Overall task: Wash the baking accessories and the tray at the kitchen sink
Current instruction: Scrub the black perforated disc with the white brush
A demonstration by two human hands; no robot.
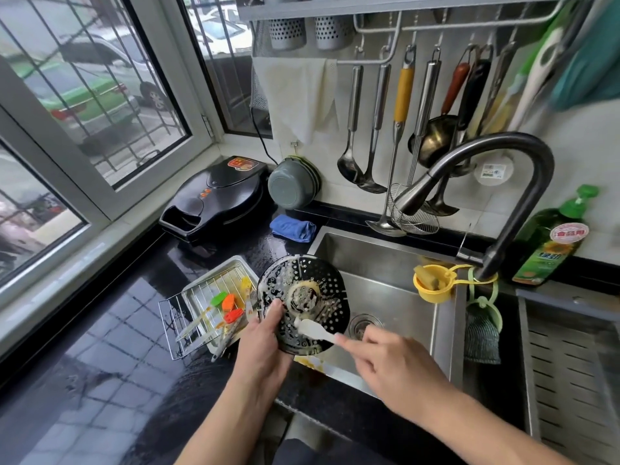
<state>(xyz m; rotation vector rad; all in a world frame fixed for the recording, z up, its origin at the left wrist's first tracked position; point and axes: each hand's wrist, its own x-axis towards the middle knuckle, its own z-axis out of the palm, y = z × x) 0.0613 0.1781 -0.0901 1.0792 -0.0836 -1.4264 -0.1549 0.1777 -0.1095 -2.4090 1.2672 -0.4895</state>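
Left hand (265,340) grips the tilted black perforated plate (303,302) at the sink's (385,263) left edge; right hand (385,357) pinches a white scraper (313,328) against it. Tray (219,283) sits just left.

Left hand (265,344) gripping, right hand (392,367) pinching, forearms extended

kitchen sink count
one perforated black plate (303,302), one white spatula (313,330), one metal tray (231,263), one wire rack (174,327), two perforated cups (288,32), one green soap bottle (550,245), two hands (265,344).
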